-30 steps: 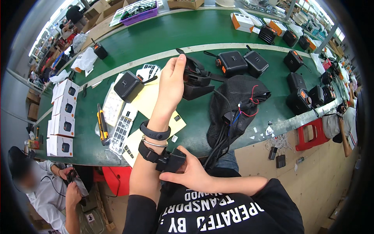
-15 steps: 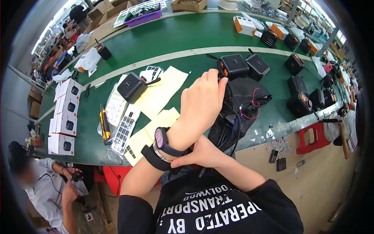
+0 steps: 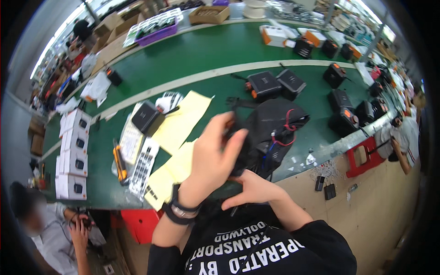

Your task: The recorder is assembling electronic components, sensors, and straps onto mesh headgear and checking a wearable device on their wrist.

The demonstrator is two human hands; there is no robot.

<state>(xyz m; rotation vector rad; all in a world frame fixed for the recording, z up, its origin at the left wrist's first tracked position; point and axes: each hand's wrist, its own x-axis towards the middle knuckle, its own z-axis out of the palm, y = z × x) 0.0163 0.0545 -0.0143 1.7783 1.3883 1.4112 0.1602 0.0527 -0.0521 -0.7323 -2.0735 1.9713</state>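
Observation:
My left hand (image 3: pixel 208 158), with a watch and black band (image 3: pixel 183 208) at its wrist, curls its fingers and thumb around a dark thing (image 3: pixel 241 149). That thing is blurred and partly covered, so its kind cannot be made out. Just below it is my right hand (image 3: pixel 256 187), thumb spread apart and fingertips close to its lower end; whether they touch it is unclear. Right beside the hands lies a black mesh bag (image 3: pixel 275 121) with red and blue wires (image 3: pixel 287 120) on it. Beyond the bag stand two black box-shaped devices (image 3: pixel 264 85) (image 3: pixel 291 82) with straps.
Left on the green table (image 3: pixel 201 50) are yellow sheets (image 3: pixel 183 117), another black device (image 3: pixel 147 118), an orange-black cutter (image 3: pixel 119 162) and a sticker sheet (image 3: pixel 144 167). White boxes (image 3: pixel 71 165) are stacked at far left. More devices (image 3: pixel 341 103) stand right; a co-worker (image 3: pixel 59 229) sits lower left.
My right hand has left my left wrist and moved slightly up. My left hand has moved left and nearer, turned, and now has a dark thing in its fingers. The view has shifted slightly.

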